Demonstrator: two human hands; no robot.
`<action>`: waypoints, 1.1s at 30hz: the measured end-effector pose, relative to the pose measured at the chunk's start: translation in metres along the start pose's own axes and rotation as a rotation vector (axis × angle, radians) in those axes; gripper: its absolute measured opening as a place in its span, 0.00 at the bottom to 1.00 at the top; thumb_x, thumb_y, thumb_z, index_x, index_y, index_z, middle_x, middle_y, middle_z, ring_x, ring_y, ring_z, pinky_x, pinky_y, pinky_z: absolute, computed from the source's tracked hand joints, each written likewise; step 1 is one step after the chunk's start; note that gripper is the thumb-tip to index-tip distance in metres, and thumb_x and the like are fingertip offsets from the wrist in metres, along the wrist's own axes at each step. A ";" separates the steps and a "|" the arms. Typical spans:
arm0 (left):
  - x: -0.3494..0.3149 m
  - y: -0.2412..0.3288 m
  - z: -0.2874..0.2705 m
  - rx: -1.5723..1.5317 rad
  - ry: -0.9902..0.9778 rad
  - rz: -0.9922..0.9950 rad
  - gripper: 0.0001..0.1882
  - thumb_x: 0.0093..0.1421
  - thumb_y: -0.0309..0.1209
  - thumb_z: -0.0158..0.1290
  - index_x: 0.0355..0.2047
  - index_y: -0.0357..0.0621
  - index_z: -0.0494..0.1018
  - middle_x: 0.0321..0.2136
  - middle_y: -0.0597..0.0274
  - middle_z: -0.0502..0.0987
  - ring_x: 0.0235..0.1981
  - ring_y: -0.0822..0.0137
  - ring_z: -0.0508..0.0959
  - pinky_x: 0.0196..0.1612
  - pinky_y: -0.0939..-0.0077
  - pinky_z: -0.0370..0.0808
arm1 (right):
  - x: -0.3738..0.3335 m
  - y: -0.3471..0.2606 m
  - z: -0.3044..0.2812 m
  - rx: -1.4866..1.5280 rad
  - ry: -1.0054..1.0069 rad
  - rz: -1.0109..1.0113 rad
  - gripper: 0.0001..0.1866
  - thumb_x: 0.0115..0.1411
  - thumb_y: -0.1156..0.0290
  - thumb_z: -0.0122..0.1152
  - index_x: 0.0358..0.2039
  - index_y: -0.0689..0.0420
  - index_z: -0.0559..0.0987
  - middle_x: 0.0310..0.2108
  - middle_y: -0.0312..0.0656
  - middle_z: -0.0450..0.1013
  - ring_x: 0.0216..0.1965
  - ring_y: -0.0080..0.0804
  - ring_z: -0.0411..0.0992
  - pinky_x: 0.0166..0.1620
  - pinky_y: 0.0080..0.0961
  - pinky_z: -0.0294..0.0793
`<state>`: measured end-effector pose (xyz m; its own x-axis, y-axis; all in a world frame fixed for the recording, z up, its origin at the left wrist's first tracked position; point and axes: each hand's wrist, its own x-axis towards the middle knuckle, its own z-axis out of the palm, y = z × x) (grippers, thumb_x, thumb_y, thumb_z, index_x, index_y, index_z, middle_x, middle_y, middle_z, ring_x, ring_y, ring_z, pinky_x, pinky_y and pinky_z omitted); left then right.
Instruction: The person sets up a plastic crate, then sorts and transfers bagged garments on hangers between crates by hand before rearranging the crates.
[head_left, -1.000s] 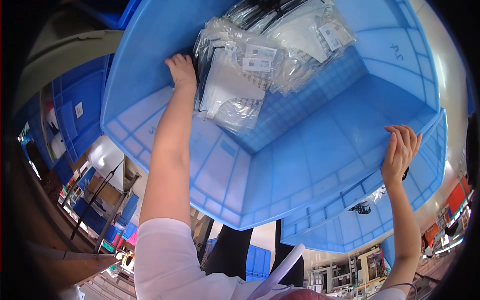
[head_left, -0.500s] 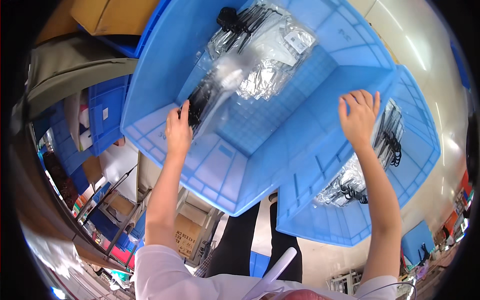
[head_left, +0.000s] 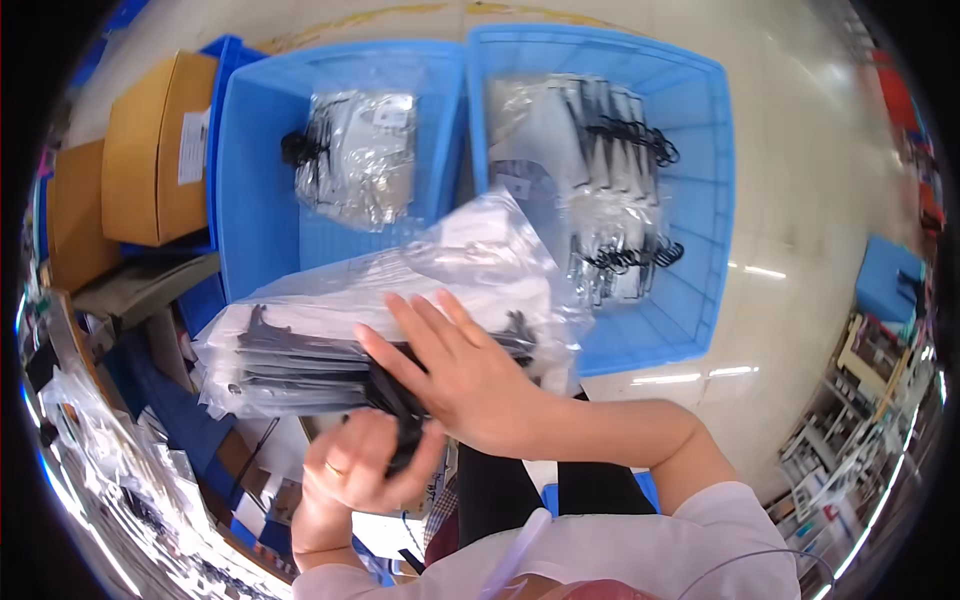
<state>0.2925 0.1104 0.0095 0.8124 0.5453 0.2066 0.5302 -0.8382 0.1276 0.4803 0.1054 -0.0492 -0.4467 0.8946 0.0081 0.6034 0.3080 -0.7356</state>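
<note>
In front of my body is a thick stack of clear-bagged garments on black hangers (head_left: 310, 365), lifted above the left blue bin (head_left: 255, 220). My left hand (head_left: 360, 465) is closed round the bunched black hanger hooks (head_left: 405, 440) at the near side. Flat on top of the plastic, my right hand (head_left: 475, 385) has its fingers spread and touches the stack. The loose film of the bags reaches toward the right blue bin (head_left: 700, 130). Part of the hooks is hidden by my fingers.
Another bundle of bagged garments (head_left: 365, 160) lies in the left bin. Several more, with black hooks showing, fill much of the right bin (head_left: 610, 150). Cardboard boxes (head_left: 155, 150) stand at the left. A blue container (head_left: 888, 280) is on the floor at the right.
The stack has come up out of the left bin toward my body, held by its hooks in my left hand. My right hand has moved left from above the bins' edge onto the stack.
</note>
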 end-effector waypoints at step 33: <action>0.144 0.247 0.370 -0.881 -0.107 -0.892 0.43 0.68 0.51 0.46 0.72 0.40 0.41 0.70 0.36 0.45 0.71 0.37 0.46 0.70 0.46 0.47 | -0.287 0.292 0.014 0.295 0.714 0.943 0.46 0.51 0.55 0.74 0.64 0.64 0.62 0.60 0.57 0.65 0.63 0.51 0.63 0.64 0.39 0.60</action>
<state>0.6300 -0.0160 -0.2878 0.2924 0.8863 -0.3590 0.5957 0.1249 0.7935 0.7752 -0.0659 -0.2754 0.6050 0.7335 -0.3098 0.2806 -0.5606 -0.7791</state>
